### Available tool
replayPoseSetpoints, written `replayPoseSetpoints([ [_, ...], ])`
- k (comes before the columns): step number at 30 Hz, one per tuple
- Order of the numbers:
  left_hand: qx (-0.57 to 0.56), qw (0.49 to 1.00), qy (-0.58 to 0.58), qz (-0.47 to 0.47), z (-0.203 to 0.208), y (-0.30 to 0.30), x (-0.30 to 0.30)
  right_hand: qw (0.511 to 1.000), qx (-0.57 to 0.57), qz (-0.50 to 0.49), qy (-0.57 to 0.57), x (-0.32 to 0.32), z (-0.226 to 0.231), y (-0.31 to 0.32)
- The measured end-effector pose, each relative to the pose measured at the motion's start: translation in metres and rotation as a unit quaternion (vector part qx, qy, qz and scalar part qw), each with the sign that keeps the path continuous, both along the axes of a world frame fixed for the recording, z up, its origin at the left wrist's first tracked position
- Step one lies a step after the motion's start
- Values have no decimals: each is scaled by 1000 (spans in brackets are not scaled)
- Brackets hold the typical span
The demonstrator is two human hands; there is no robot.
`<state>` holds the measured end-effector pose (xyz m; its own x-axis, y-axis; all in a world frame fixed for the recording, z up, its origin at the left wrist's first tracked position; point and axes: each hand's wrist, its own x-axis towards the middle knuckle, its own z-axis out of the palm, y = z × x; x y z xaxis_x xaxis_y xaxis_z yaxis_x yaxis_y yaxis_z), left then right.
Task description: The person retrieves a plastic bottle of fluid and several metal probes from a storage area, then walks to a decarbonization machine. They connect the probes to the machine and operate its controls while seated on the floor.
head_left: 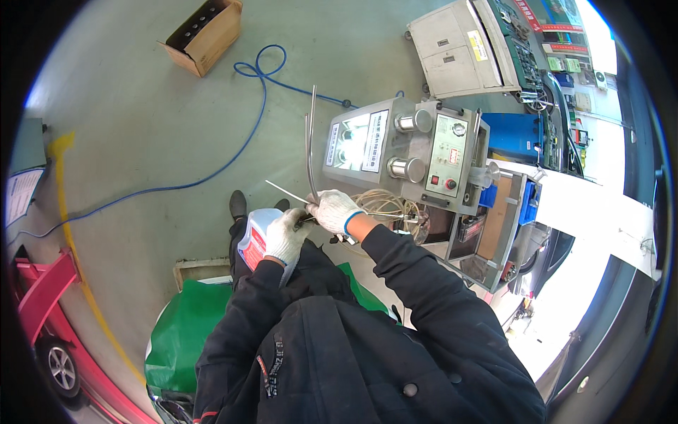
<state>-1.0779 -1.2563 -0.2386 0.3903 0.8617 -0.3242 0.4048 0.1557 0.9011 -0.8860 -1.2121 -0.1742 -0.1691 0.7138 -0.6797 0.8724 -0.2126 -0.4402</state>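
Note:
My right hand, in a white knit glove, is closed around long thin curved metal tubes that point away from me. A slim white tube sticks out to the left from between my hands. My left hand, gloved as well, is closed next to the right one, with a small dark part at its fingertips that I cannot make out. Just left of it and partly behind it is a white plastic jug with a red and blue label. Coiled clear hoses hang to the right of my right hand.
A grey machine with two metal canisters and a control panel stands at the right. Beyond it is a tool cabinet. A blue hose crosses the floor. A cardboard box lies far left; a green cover is near me.

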Motion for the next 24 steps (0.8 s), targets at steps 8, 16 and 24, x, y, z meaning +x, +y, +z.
replayPoseSetpoints([
  [8,33,999,17,-26,-1,6,0,988,53,131,-57,-9,19,0],
  [16,-145,983,77,-84,23,15,-6,959,225,161,-68,11,68,-5],
  [24,15,1000,11,-23,-5,2,0,993,-42,-101,-50,-13,100,32],
])
